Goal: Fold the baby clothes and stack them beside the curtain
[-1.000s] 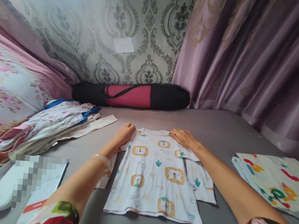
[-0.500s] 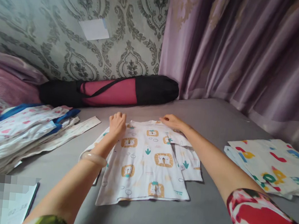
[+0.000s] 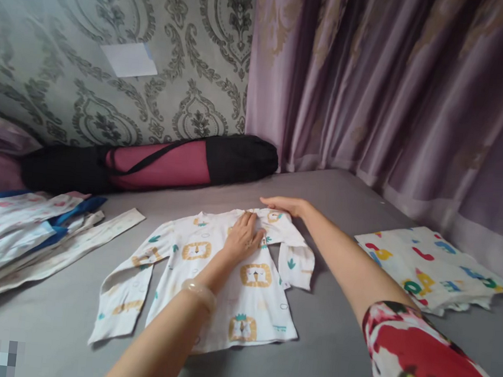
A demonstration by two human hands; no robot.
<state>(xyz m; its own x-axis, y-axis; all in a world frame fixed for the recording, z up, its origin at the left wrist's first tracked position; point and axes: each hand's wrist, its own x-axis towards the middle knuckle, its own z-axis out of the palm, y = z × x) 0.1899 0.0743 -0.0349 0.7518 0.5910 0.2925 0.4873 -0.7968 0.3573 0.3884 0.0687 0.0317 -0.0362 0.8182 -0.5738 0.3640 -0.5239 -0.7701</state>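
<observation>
A small white long-sleeved shirt (image 3: 208,273) with orange lion faces and green leaves lies spread on the grey sheet. Its left-hand sleeve stretches out and down, while the right-hand sleeve is bent beside the body. My left hand (image 3: 244,236) rests flat on the upper chest near the neckline, fingers extended. At the top edge by the right shoulder, my right hand (image 3: 286,205) is stretched out on its side, fingers straight and pointing left. Neither hand grips the cloth.
Several garments (image 3: 20,231) lie in a pile on the left. On the right is a folded white cloth (image 3: 430,268) with colourful prints. A black and pink long bag (image 3: 160,165) runs along the wall. Purple curtains (image 3: 354,86) hang behind the grey bed sheet (image 3: 329,350).
My left hand has left the shirt's left shoulder and moved right onto the chest, its fingers now flat. The left sleeve shows fully. The view has shifted right; my right hand stays by the right shoulder.
</observation>
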